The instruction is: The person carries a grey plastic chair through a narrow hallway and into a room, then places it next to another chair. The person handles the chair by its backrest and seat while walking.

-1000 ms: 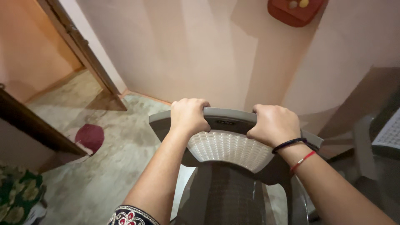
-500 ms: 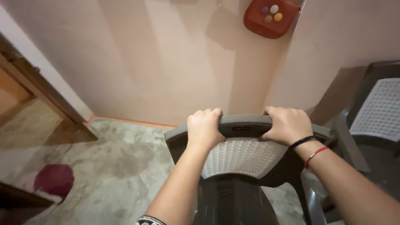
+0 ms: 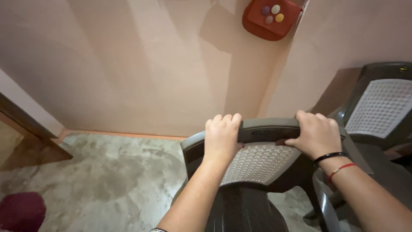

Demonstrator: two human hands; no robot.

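Note:
A grey plastic chair point(image 3: 262, 159) with a pale mesh back panel stands just below me, its back toward the wall. My left hand point(image 3: 222, 137) grips the top rail of the backrest on the left side. On the right side of the same rail, my right hand point(image 3: 315, 134) is closed over the edge; its wrist carries a black band and a red thread. Both arms reach forward over the seat.
A second grey chair point(image 3: 380, 107) of the same kind stands at the right, close to the wall corner. A red switch box point(image 3: 270, 17) with coloured buttons hangs high on the peach wall. A dark red round object point(image 3: 19, 210) lies on the mottled floor at lower left, near a wooden door frame point(image 3: 21, 120).
The view has swung to the right: the doorway and red object slid toward the left edge, and the second chair came further into view. Both hands stay closed on the chair's back rail.

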